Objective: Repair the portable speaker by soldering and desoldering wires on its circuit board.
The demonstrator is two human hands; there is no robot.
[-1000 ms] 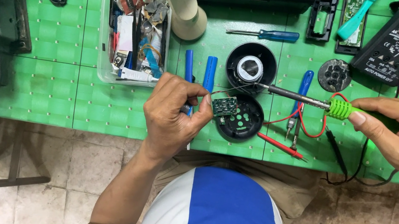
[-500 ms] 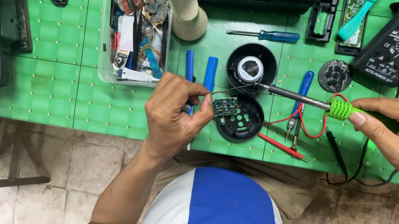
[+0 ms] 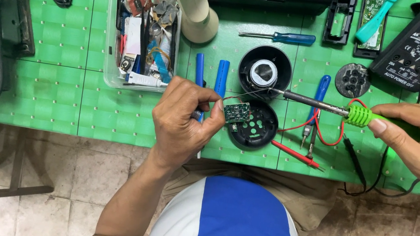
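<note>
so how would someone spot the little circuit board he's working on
Start at the green gridded table mat and find the left hand near its front edge. Pinched at its fingertips is the small green rectangular circuit board, over a round black plastic shell. It is the only held part studded with components.

Single head-worn view, looking steeply down from close above onto the green worktop (image 3: 56,94) edge, the person's lap and the tiled floor (image 3: 41,192).
</note>
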